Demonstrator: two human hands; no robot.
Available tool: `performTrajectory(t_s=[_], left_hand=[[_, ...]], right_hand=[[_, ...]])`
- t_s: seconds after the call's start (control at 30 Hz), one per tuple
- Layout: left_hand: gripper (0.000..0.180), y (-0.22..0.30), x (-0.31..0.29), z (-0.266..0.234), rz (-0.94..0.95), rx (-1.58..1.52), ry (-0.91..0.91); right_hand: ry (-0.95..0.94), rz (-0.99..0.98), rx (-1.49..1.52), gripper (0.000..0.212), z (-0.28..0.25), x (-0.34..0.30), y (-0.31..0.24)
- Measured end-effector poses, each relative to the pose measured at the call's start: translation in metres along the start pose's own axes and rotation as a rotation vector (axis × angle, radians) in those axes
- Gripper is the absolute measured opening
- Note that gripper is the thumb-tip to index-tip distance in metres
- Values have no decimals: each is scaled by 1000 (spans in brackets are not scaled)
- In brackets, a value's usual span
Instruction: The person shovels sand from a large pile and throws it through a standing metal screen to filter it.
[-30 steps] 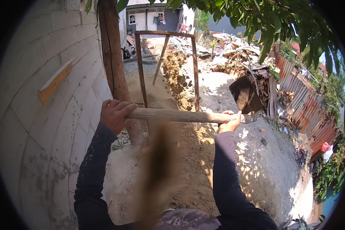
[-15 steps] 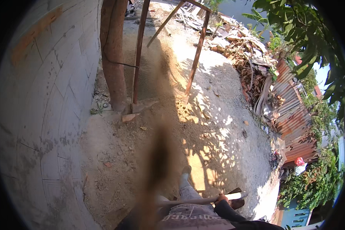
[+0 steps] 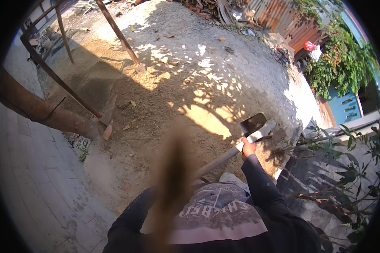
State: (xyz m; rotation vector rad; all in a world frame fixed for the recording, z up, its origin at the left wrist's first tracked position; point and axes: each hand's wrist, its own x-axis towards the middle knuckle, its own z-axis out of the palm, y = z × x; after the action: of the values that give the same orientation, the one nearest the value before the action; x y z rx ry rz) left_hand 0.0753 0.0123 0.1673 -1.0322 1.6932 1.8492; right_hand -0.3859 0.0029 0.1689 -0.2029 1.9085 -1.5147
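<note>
Right hand wrapped firmly round the hoe, left hand lost from sight!

And here's the right hand (image 3: 249, 148), fingers closed about the wooden handle (image 3: 221, 159) of the one hoe (image 3: 257, 135), gripping close to its dark blade (image 3: 250, 124), right of centre over the soil (image 3: 156, 156); whether blade meets ground, I cannot tell. The left sleeve (image 3: 131, 219) comes in near, but a blurred brown strip (image 3: 173, 177) covers what lies beyond, so that hand's state I can't call. Counting up: one tree trunk (image 3: 44, 114) at left, one wooden frame (image 3: 117, 31) on three legs at far left, one red bag (image 3: 310, 45) at far right. Writing? One row of pale lettering (image 3: 236, 206) crosses the shirt (image 3: 236, 232), partly hidden.
</note>
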Motion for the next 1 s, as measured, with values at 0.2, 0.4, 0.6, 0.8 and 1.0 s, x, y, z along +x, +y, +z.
performTrajectory(t_s=[0.2, 0.4, 0.6, 0.8, 1.0], left_hand=[[47, 137, 103, 37, 223, 208, 209], [39, 318, 268, 175, 459, 226, 293], [43, 360, 485, 289, 455, -31, 173], [35, 116, 515, 407, -187, -57, 277], [24, 97, 449, 472, -719, -319, 90]], right_hand=[[42, -445, 99, 31, -102, 33, -147], [178, -520, 106, 39, -244, 60, -195], [486, -245, -259, 47, -301, 157, 55], [216, 548, -330, 63, -315, 85, 323], [-39, 937, 0, 44, -331, 15, 448]])
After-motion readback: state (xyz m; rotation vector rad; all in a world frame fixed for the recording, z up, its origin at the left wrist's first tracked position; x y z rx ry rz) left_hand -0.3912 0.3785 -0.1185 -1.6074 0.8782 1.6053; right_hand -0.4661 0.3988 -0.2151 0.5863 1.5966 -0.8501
